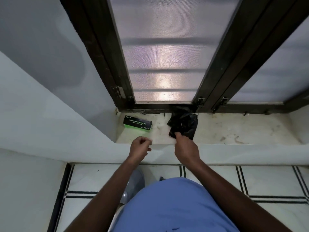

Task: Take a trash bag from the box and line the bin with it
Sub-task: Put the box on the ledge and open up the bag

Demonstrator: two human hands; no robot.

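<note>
A black and green trash bag box (137, 124) lies on the white window sill (234, 129), at its left end. To the right of it a crumpled black trash bag (184, 122) rests on the sill against the window frame. My right hand (184, 146) pinches the bag's near lower corner. My left hand (139, 147) hovers over the sill's front edge, just below the box, fingers curled loosely and holding nothing visible. A grey bin (136, 183) stands on the floor below my left forearm, mostly hidden by my arm and body.
A dark-framed window (165, 56) with frosted glass rises behind the sill. White walls close in on the left. The floor below has white tiles with black stripes (267, 181). My blue shirt fills the bottom centre.
</note>
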